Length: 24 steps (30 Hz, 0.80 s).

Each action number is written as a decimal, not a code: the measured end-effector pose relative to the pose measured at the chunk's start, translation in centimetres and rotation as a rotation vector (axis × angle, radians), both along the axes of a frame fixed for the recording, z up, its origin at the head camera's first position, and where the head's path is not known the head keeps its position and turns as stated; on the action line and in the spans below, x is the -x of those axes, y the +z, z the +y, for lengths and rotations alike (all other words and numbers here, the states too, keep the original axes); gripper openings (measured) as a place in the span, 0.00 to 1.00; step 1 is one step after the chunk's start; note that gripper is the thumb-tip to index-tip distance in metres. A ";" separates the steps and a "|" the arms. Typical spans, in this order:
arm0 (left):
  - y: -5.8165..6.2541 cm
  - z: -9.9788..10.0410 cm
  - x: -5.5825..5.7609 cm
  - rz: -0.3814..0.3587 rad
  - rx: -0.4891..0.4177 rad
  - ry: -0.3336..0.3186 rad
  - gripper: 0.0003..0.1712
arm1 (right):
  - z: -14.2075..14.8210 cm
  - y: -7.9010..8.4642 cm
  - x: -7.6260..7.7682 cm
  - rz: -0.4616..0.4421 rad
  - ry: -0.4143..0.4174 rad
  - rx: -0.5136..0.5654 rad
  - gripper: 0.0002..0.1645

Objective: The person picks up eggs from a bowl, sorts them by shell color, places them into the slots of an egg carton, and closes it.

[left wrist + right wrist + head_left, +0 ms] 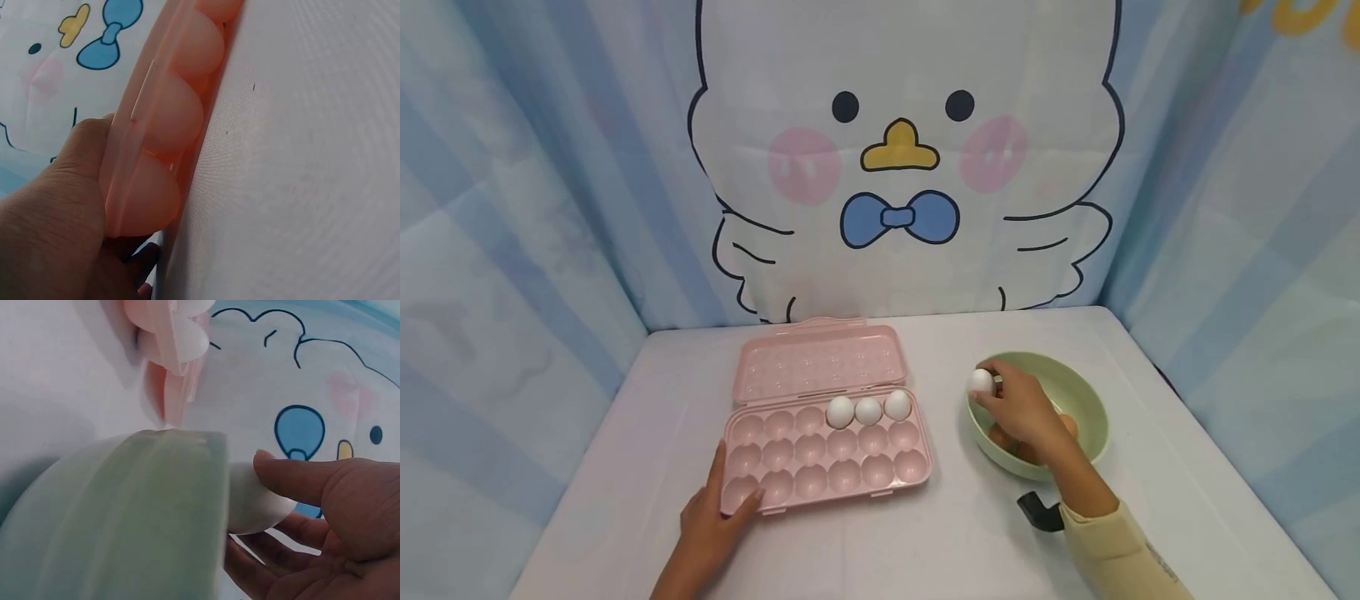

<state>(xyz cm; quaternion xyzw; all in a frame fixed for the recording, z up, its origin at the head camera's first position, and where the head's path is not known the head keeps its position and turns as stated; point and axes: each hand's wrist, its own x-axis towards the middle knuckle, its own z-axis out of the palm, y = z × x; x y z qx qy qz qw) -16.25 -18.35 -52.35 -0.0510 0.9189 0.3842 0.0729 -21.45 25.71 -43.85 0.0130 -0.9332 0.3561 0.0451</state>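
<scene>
1. The right hand [1018,410] pinches a white egg [981,381] between thumb and fingertips, at the left rim of the green bowl [1086,392], right of centre in the head view.
2. The egg is small, smooth, matte white and unmarked; the right wrist view shows it [256,500] pressed under the thumb, just beside the bowl's outer wall.
3. Brownish eggs [1069,427] lie inside the bowl, mostly hidden by the hand; their count is unclear.
4. The pink egg tray [827,454] lies open on the white bench [970,533], lower centre of the frame, its lid folded back.
5. Three white eggs [868,409] sit in the tray's far row, at its right end.
6. The left hand [715,521] grips the tray's near left corner, thumb over the rim.
</scene>
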 end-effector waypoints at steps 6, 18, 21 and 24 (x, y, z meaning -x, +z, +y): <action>0.3 0.0 -0.1 0.011 0.003 0.001 0.61 | -1.5 1.2 0.2 0.152 0.031 0.078 0.27; 0.1 -0.1 0.2 0.054 0.004 0.001 0.60 | -7.1 -1.2 2.7 0.311 0.275 0.352 0.28; 0.1 -0.1 0.0 0.069 0.001 -0.002 0.60 | -9.2 -2.2 3.0 0.244 0.291 0.396 0.27; 0.0 -0.2 -0.4 0.075 0.003 -0.006 0.61 | -11.0 -2.9 3.1 0.192 0.278 0.450 0.26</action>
